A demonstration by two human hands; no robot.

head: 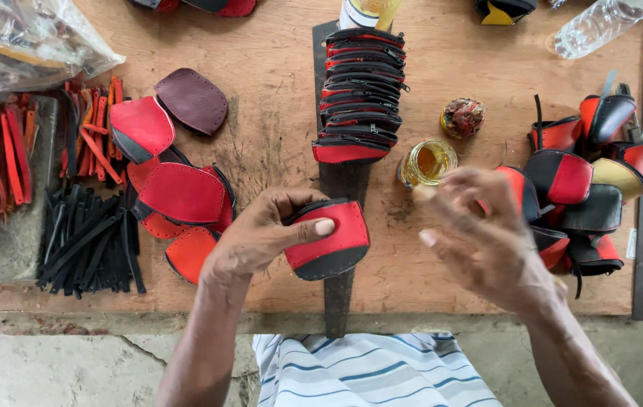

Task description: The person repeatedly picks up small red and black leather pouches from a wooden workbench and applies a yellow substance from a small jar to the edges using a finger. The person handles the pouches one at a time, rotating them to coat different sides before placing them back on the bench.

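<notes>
A: What covers the desk point(276, 60)?

B: Leather work, sorted in heaps. A stacked row of finished-looking pouches point(359, 94), black with red, lies along a dark strip down the middle. A loose pile of similar pouches point(578, 188) sits at the right. Flat red cut panels point(178, 196) lie at the left, beside black strips point(87, 241) and red strips point(4, 151).

A: So how far along does it look?

B: I'd judge well in, with many pieces assembled and a fair heap of flat panels still unassembled.

A: And the hands?

B: The left hand point(261, 234) is closed around a red-and-black pouch point(329, 241), thumb across its face, just above the desk's near edge. The right hand point(480, 234) is blurred, fingers loosely curled; something small may be pinched at its fingertips, but I cannot tell.

A: Any containers?

B: A small glass jar point(427, 162), open, holding amber liquid, sits just beyond the right hand. A clear plastic bottle point(600, 26) lies at the far right corner, contents unclear.
</notes>
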